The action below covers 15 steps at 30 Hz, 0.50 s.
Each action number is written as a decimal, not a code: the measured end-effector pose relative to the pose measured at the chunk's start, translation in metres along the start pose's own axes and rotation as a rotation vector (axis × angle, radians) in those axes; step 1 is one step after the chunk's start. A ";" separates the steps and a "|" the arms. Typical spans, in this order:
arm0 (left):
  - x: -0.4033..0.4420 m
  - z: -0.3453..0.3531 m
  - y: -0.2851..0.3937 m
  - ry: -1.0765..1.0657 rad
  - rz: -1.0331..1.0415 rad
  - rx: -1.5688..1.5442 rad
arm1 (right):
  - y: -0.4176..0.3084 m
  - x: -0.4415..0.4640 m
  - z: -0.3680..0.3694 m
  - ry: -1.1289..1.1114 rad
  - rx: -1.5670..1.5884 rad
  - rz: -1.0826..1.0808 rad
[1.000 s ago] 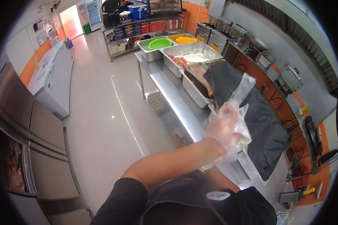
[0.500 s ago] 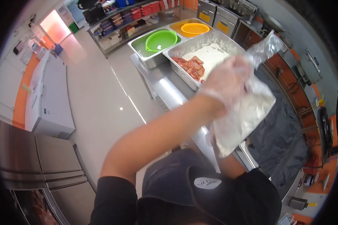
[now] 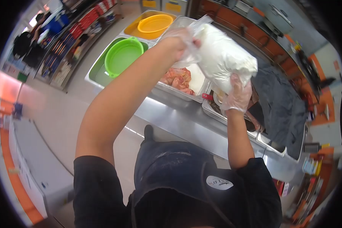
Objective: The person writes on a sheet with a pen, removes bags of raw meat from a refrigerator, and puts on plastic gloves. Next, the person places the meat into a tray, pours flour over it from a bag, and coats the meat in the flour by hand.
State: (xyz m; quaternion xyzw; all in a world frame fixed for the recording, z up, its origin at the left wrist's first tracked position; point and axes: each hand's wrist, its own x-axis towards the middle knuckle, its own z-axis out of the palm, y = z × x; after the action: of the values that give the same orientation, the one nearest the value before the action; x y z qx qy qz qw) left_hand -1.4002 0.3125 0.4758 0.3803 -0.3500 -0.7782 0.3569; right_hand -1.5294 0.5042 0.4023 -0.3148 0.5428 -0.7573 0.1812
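Note:
A clear plastic bag of white powder [image 3: 226, 57] is held up in both my gloved hands, tilted over the trays. At its gathered upper left end, my left hand [image 3: 184, 43] is closed on the plastic. My right hand [image 3: 238, 95] grips the lower right end from beneath. Under the bag stands a metal tray [image 3: 178, 94] with raw meat pieces [image 3: 179, 79] and white powder; the bag and my left arm hide part of it.
A green basket [image 3: 123, 57] and a yellow basket [image 3: 155, 24] sit in metal trays at the left. Dark sheeting [image 3: 279, 102] covers the counter's right part. A white chest freezer [image 3: 41, 159] stands at the lower left, shelves behind.
The bag has been raised and turned, its full end now at the right. My right hand has come into view beneath it. The view has swung toward the trays.

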 end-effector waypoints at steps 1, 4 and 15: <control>0.013 -0.021 -0.001 -0.004 -0.051 -0.001 | -0.002 0.003 0.011 -0.007 -0.066 0.038; 0.049 -0.074 -0.007 -0.021 -0.228 0.062 | -0.012 0.007 0.054 -0.001 -0.209 0.154; 0.119 -0.156 0.012 -0.216 0.285 1.031 | -0.011 0.019 0.135 -0.086 -0.917 0.075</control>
State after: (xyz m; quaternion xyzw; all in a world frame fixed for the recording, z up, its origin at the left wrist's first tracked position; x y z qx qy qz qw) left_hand -1.3199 0.1658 0.3727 0.3728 -0.7688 -0.4843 0.1882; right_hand -1.4521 0.4010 0.4467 -0.3737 0.8247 -0.4182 0.0729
